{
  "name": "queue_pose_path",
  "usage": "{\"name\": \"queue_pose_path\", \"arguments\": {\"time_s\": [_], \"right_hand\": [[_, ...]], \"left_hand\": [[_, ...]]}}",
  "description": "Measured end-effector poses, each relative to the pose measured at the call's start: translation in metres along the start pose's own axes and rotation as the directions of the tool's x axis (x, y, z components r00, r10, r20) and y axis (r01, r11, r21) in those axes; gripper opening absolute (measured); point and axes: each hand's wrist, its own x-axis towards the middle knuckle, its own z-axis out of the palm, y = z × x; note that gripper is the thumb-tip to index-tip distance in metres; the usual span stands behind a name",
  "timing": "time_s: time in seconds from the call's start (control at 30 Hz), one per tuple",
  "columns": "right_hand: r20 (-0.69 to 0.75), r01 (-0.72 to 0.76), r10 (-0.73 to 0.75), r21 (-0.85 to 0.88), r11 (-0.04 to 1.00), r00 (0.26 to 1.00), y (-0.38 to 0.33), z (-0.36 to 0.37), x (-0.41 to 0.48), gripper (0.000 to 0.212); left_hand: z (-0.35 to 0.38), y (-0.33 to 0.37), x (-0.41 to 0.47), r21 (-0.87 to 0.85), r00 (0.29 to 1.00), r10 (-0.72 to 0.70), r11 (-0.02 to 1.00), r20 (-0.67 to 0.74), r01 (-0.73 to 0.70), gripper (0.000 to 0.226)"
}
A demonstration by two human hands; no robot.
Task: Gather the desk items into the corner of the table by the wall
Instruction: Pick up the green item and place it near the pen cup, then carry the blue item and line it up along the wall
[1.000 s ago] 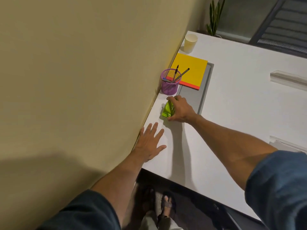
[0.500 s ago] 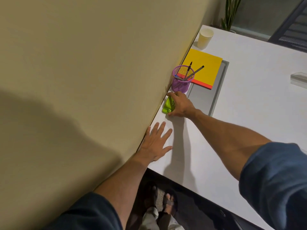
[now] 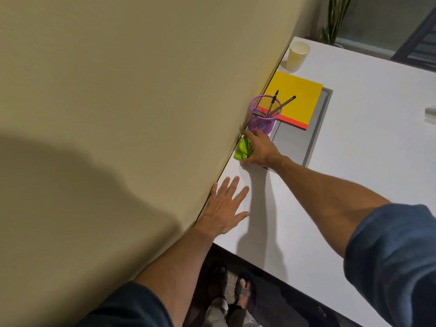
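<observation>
One white table point(image 3: 368, 166) abuts a beige wall point(image 3: 118, 90); left hand point(image 3: 224, 208) lies flat, right hand point(image 3: 260, 149) grips the green item point(image 3: 242, 147).

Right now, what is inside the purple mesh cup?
The purple mesh cup holds a black pen, a grey pen and a blue item lying against its rim. The cup's bottom cannot be seen.

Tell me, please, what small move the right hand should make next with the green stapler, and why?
Probably release it and draw back. The right hand grips the green stapler, which already lies against the wall, right beside the purple pen cup, so it seems to be in place. The left hand rests flat on the table.
</observation>
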Motion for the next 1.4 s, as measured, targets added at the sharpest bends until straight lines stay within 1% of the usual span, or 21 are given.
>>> {"name": "queue_pose_path", "arguments": {"time_s": [0.27,0.37,0.43,0.47,0.57,0.63,0.73,0.8,0.83,0.87,0.93,1.0,1.03,1.1,1.13,1.27,1.3,1.37,1.4], "right_hand": [[-0.030,0.045,-0.043,0.074,0.996,0.999,0.003,-0.006,-0.008,0.106],[-0.072,0.032,-0.025,0.096,0.995,0.997,0.006,-0.010,-0.019,0.102],[-0.117,0.026,-0.015,0.095,0.995,0.993,0.009,-0.013,-0.033,0.095],[-0.136,0.032,-0.022,0.069,0.997,0.990,0.011,-0.014,-0.039,0.091],[-0.185,0.058,-0.074,-0.091,0.994,0.980,0.011,-0.019,-0.069,0.081],[-0.171,0.059,-0.082,-0.135,0.989,0.982,0.011,-0.015,-0.075,0.079],[-0.160,0.036,-0.068,-0.193,0.980,0.985,0.011,-0.016,-0.105,0.076],[-0.175,0.010,-0.052,-0.231,0.973,0.983,0.013,-0.025,-0.133,0.076],[-0.168,0.002,-0.043,-0.234,0.972,0.985,0.012,-0.022,-0.137,0.076],[-0.192,-0.023,-0.023,-0.232,0.972,0.981,0.014,-0.025,-0.152,0.076],[-0.208,-0.053,0.010,-0.205,0.977,0.978,0.015,-0.024,-0.170,0.075],[-0.248,-0.111,0.062,-0.187,0.976,0.967,0.019,-0.028,-0.202,0.075],[-0.238,-0.119,0.073,-0.184,0.976,0.968,0.019,-0.024,-0.204,0.075],[-0.270,-0.183,0.139,-0.148,0.972,0.953,0.020,-0.027,-0.234,0.076],[-0.260,-0.185,0.145,-0.136,0.973,0.955,0.019,-0.024,-0.234,0.076],[-0.359,-0.303,0.254,-0.087,0.949,0.898,0.016,-0.024,-0.289,0.075],[-0.351,-0.302,0.255,-0.085,0.949,0.901,0.016,-0.025,-0.289,0.075],[-0.392,-0.378,0.326,-0.062,0.924,0.860,0.014,-0.023,-0.323,0.076],[-0.385,-0.372,0.322,-0.061,0.926,0.865,0.012,-0.025,-0.322,0.076]], "left_hand": [[-0.003,0.001,-0.002,-0.024,1.000,-0.009,1.000,0.003,0.009,0.072],[-0.011,0.003,-0.003,-0.051,0.999,-0.027,0.998,0.036,0.029,0.070],[-0.019,0.006,-0.004,-0.090,0.997,-0.056,0.994,0.056,0.061,0.069],[-0.022,0.008,-0.005,-0.102,0.997,-0.060,0.993,0.058,0.066,0.069],[-0.036,0.016,-0.012,-0.138,0.996,-0.080,0.987,0.040,0.085,0.069],[-0.042,0.013,-0.006,-0.162,0.991,-0.120,0.979,0.050,0.127,0.070],[-0.059,0.022,-0.007,-0.137,0.993,-0.117,0.983,0.019,0.119,0.072],[-0.073,0.037,-0.011,-0.109,0.995,-0.100,0.989,-0.025,0.097,0.072],[-0.075,0.036,-0.009,-0.122,0.993,-0.111,0.987,-0.031,0.106,0.073],[-0.083,0.044,-0.012,-0.118,0.994,-0.101,0.988,-0.050,0.095,0.072],[-0.092,0.050,-0.014,-0.106,0.992,-0.100,0.990,-0.072,0.092,0.072],[-0.105,0.066,-0.021,-0.077,0.993,-0.058,0.996,-0.102,0.051,0.072],[-0.105,0.064,-0.022,-0.084,0.993,-0.064,0.995,-0.103,0.055,0.072],[-0.114,0.078,-0.029,-0.050,0.993,-0.021,0.999,-0.114,0.015,0.072],[-0.114,0.077,-0.029,-0.053,0.993,-0.028,0.998,-0.117,0.022,0.072],[-0.130,0.104,-0.045,0.016,0.988,0.086,0.996,-0.126,-0.084,0.072],[-0.130,0.104,-0.045,-0.003,0.990,0.071,0.997,-0.122,-0.072,0.072],[-0.134,0.120,-0.058,0.024,0.979,0.144,0.990,-0.142,-0.142,0.072],[-0.135,0.117,-0.058,0.011,0.980,0.133,0.991,-0.147,-0.132,0.072]]}}
